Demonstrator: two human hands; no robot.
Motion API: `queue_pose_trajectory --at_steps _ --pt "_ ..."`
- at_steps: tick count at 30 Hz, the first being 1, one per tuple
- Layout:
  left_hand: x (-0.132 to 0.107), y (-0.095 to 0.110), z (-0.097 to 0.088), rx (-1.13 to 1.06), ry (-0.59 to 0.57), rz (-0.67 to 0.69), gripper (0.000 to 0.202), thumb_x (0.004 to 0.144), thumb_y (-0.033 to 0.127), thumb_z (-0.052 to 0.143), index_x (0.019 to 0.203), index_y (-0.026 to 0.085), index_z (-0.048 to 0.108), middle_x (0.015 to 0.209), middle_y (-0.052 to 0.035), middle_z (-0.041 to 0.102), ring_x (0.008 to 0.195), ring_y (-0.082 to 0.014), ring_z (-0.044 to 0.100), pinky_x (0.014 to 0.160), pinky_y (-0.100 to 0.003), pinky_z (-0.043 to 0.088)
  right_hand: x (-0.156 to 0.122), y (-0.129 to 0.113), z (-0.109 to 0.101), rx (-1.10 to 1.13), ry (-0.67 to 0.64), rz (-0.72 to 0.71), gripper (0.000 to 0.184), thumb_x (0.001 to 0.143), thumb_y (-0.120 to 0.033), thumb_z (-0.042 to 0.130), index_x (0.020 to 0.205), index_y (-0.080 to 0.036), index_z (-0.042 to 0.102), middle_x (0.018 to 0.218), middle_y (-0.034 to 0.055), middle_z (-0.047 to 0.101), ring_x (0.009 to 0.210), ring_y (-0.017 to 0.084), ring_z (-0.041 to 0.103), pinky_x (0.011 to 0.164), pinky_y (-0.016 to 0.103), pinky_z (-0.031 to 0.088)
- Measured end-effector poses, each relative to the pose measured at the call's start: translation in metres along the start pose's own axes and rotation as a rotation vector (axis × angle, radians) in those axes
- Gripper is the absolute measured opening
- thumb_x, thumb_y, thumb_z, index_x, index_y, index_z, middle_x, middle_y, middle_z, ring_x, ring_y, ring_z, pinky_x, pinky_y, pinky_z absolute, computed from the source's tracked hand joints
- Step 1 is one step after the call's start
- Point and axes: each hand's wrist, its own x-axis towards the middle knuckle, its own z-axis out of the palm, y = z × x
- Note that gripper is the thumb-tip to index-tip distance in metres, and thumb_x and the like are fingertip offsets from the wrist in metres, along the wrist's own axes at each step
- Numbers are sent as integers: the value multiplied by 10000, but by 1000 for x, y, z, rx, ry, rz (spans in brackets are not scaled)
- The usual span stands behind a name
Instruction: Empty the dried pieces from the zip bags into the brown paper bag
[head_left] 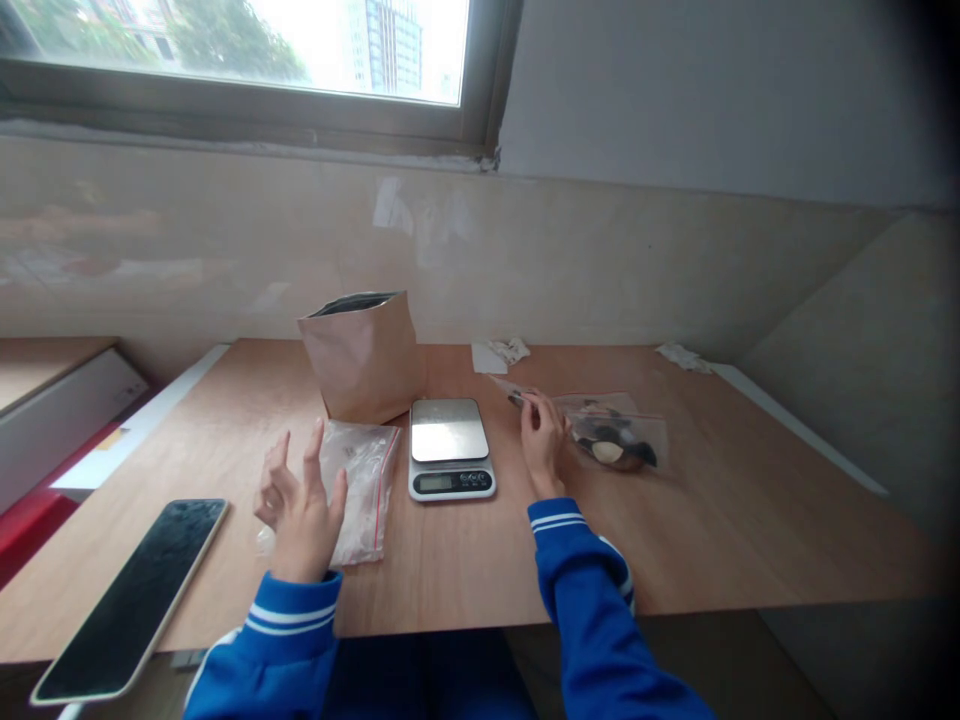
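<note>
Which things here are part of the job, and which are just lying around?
Part of the job: right hand, pinching the clear zip bag of dark pieces; left hand, beside the clear red-edged bag.

Just lying around, untouched: digital scale, brown paper bag, phone, paper scraps.

The left hand (300,508) is raised with fingers spread, while the right hand (543,444) reaches forward, fingers pinched.
</note>
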Motion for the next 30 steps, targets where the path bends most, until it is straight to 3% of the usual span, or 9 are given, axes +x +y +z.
queue_pose_trajectory --at_steps 3,6,10,14,17,21,23,26,30 --pt "-4 4 -5 -2 -77 169 466 922 402 421 1379 325 475 1508 -107 288 1399 -344 228 1093 -561 191 1 -6 -8 103 97 45 315 949 -326 383 1038 -175 645 1159 130 662 1113 226 573 1001 411 329" --pt "-8 1 2 -7 -202 165 462 895 442 472 1353 382 496 1526 -89 274 1355 -398 282 1012 -609 290 1 -8 -14 164 181 97 339 952 -350 368 1039 -156 633 1110 146 674 1072 231 589 975 408 367" --pt "-5 -7 15 -88 -228 97 404 897 364 471 1286 338 580 1435 -118 383 1129 -336 500 905 -527 424 1 -7 -15 194 234 142 343 947 -369 369 1003 -149 626 1052 150 682 1015 238 602 949 415 396" --pt "5 -13 17 -202 -200 175 335 878 252 458 1123 214 683 1292 -148 484 961 -254 556 948 -497 416 1 -4 -13 235 269 182 351 934 -406 382 975 -148 618 1006 152 679 990 244 606 931 420 416" --pt "16 -20 8 -278 -191 212 380 859 151 382 1066 208 696 1224 -132 520 896 -218 551 915 -448 457 2 -1 -11 265 281 216 362 923 -435 391 975 -151 610 1004 153 671 981 245 606 930 427 423" --pt "36 -42 -8 -306 -158 283 425 842 146 374 1110 260 683 1247 -98 511 985 -222 532 928 -427 468 3 2 -11 283 299 232 368 922 -436 381 978 -144 599 1005 158 662 955 243 603 901 420 445" --pt "43 -55 -11 -229 -214 308 469 819 114 361 1096 289 696 1225 -87 545 960 -220 541 930 -434 460 3 3 -11 291 310 237 367 924 -433 377 980 -142 593 995 156 660 942 239 603 884 409 456" --pt "40 -68 -2 -30 -348 304 446 826 145 386 1062 342 710 1299 -62 561 1062 -275 538 941 -501 424 3 3 -11 290 313 232 359 921 -429 381 971 -142 592 988 156 657 935 237 602 871 398 464" --pt "18 -67 23 48 -369 330 369 874 401 446 1146 272 660 1492 -76 397 1363 -317 334 1086 -519 267 3 1 -13 296 287 262 352 909 -439 387 960 -153 585 995 152 654 937 239 602 865 401 465"
